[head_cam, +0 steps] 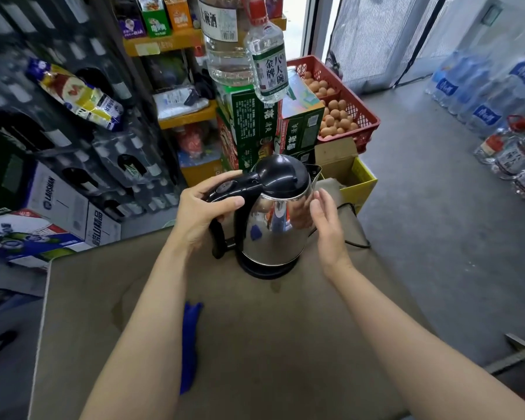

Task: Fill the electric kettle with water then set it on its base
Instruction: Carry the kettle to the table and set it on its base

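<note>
A stainless-steel electric kettle (pixel 275 225) with a black lid and black handle stands upright on its round black base (pixel 265 269), at the far side of a brown table (pixel 255 344). My left hand (pixel 200 213) is wrapped around the top of the handle, thumb lying over it. My right hand (pixel 326 221) is flat and open against the kettle's right side, just below the spout. The lid is down. A black cord (pixel 356 242) runs from the base off to the right.
A blue strap (pixel 190 347) lies on the table near me. Behind the kettle are green cartons (pixel 246 122), a yellow open box (pixel 356 180) and a red crate of eggs (pixel 343 107). Boxes and bottle racks fill the left; water bottle packs sit at the right.
</note>
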{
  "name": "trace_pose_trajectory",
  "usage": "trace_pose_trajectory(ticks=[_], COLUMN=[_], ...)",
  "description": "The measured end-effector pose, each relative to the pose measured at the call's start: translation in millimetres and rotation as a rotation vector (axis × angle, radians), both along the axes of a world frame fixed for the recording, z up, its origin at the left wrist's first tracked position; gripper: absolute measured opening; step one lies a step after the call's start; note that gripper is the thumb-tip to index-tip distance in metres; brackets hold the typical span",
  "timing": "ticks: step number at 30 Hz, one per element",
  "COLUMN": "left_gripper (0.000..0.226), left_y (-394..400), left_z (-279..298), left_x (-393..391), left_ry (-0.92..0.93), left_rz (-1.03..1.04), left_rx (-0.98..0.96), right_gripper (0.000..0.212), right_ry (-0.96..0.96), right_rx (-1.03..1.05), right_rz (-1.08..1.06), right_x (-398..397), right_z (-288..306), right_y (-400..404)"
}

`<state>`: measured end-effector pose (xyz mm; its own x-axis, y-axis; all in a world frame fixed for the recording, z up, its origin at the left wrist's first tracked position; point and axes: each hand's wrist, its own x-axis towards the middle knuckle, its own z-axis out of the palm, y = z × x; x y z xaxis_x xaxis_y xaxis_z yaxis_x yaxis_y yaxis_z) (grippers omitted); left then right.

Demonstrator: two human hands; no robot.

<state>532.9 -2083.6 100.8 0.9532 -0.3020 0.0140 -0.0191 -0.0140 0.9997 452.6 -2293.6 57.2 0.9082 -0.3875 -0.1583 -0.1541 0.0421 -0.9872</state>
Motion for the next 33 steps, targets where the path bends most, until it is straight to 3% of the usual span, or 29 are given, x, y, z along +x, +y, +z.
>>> trace_pose_trajectory(ticks=[3,5,10,13,16,21,26,30,33], left_gripper=[0.042,0.031,0.044,0.044,0.042,0.041,0.049,0.055,0.055], left_y=[10,12,-18,-25,-26,-25,-17,-18,-21], left_z=[0,-5,-25,-29,-29,-25,-26,-20,-21], left_x=[-3,-11,-40,-40,-33,-18,-17,-17,-25], left_ry=[-0.036,-0.072,0.218,0.301,0.328,0.346,0.336,0.322,0.330], left_rz=[-0.077,-0.013,0.718,0.878,0.873,0.746,0.720,0.718,0.718], left_rx=[0.120,0.185,-0.296,-0.454,-0.489,-0.519,-0.546,-0.524,-0.517], right_gripper=[0.076,0.092,0.084,0.080,0.079,0.058,0.083,0.065,0.085], right_ry=[0.075,0.082,0.042,0.036,0.063,0.055,0.068,0.036,0.045], right_rx=[0.064,0.073,0.054,0.056,0.087,0.189,0.151,0.132,0.068], right_rz=[0.049,0.052,0.068,0.047,0.006,-0.070,-0.020,-0.003,0.021], right_x=[9,13,10,6,5,0,-6,-5,2], right_z=[0,-5,-11,-14,-12,-11,-16,-20,-20], right_y=[10,15,28,31,33,31,38,32,28])
